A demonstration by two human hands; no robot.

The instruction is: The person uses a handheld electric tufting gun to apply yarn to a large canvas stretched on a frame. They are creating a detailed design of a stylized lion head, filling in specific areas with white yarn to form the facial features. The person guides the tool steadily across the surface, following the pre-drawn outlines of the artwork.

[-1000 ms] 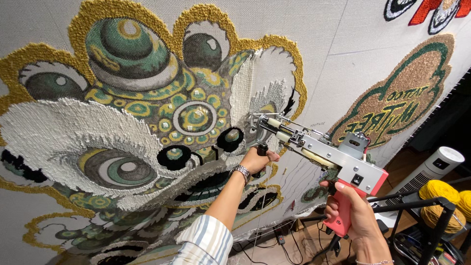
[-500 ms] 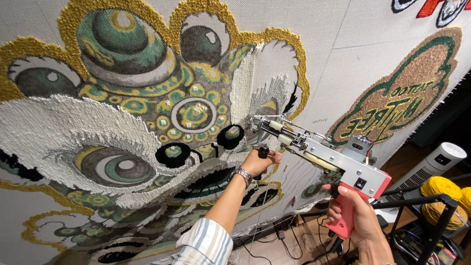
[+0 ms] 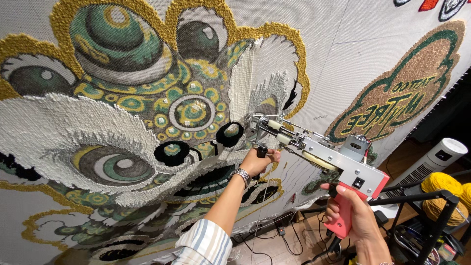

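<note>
A pink and silver tufting gun points its needle end at a large stretched cloth. The cloth bears a tufted lion-like face in green, gold, white and black. My left hand, with a metal wristwatch and striped sleeve, grips the gun's black front handle close to the cloth. My right hand is wrapped around the pink rear grip. A thin strand of yarn hangs down below the left hand.
A second tufted emblem in brown, green and gold sits on the cloth at right. A white tower fan, balls of yellow yarn and a black metal stand are at lower right. Cables lie on the wooden floor.
The view has shifted slightly, so the face sits lower in the picture. Both hands keep their grip and the gun stays at the same spot on the cloth.
</note>
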